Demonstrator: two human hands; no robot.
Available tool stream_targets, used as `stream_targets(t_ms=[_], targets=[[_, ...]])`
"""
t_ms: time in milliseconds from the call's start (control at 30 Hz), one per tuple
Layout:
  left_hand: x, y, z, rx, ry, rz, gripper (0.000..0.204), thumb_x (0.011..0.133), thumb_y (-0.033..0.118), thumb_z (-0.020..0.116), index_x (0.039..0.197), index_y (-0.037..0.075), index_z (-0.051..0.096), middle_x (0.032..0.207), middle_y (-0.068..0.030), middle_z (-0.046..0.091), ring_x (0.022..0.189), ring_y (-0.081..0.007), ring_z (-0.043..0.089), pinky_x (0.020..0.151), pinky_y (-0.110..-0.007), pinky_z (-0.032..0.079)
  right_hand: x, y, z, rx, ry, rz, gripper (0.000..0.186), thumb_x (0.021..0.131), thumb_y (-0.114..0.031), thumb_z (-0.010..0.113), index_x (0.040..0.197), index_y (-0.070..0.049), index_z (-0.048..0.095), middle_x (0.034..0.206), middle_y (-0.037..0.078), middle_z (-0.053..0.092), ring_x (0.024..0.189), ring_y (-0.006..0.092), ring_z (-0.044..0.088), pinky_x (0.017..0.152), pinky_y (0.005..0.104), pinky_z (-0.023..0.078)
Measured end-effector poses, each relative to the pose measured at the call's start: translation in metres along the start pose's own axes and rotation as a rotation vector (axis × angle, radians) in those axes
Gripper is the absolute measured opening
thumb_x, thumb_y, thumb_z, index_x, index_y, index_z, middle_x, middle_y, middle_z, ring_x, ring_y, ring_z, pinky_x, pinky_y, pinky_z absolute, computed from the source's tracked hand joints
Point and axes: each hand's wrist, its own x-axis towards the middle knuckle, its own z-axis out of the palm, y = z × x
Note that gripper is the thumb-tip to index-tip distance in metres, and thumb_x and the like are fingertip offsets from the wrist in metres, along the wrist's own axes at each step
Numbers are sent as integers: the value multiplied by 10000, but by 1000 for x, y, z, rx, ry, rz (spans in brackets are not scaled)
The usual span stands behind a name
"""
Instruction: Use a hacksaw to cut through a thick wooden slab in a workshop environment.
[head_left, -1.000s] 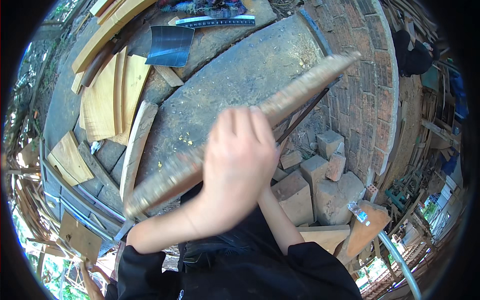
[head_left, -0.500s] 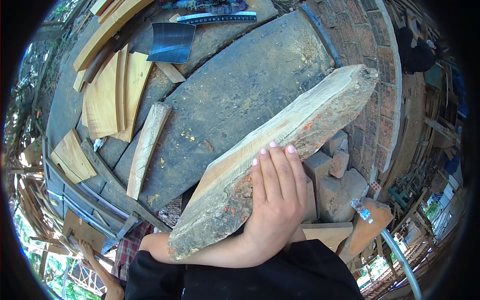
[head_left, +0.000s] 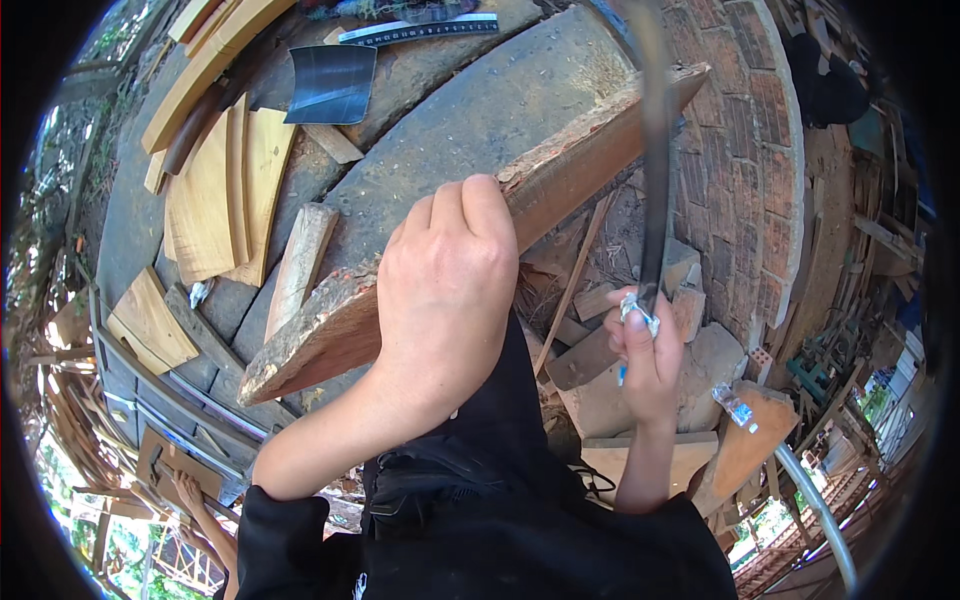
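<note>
The left hand [head_left: 440, 260] is closed over the upper edge of a long, rough board [head_left: 590, 170], its knuckles uppermost and its wrist bent. The board runs slantwise in front of the person, from low on the left up toward the right, standing on its narrow side; its upper edge is rough and bark-like with orange flecks, and a smoother brown face turns toward the person. Whether its far end rests on the grey slab [head_left: 440, 150] behind it cannot be told. The right hand [head_left: 655, 365], apart from the board, grips the wrapped lower end of a long dark tool [head_left: 655, 180], which points upward, blurred, and passes in front of the board's right end in this view. On the left of the slab lie a short wood offcut [head_left: 300, 260] and several pale thin boards [head_left: 205, 210]; beyond them are a curved black sheet [head_left: 332, 85] and a ruler [head_left: 420, 28]. Chunky blocks [head_left: 700, 375] sit behind the right hand, with a clear plastic bottle [head_left: 735, 408] farther right. At lower left, another person's hand [head_left: 187, 490] is near a brown panel [head_left: 160, 450].
</note>
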Motion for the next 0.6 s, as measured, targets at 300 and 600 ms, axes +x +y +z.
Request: stream_targets(t_ms=[300,600], targets=[[0,-1,4,81,131,104,171,632,-11,578,757,6,462,695,-103,536,653,-222,592,579,-307,495,12,-34,-3,-547,-38,-115,199,912,-186,469,842,-7,522,535,138,483,481,284,519,458,348,367],[-2,-2,4,-15,74,36,294,665,-29,622,943,-11,529,753,-152,592,705,-305,592,614,-371,461,20,-47,7,-626,-54,-75,198,910,-163,459,802,0,491,531,191,475,517,375,527,458,410,361]])
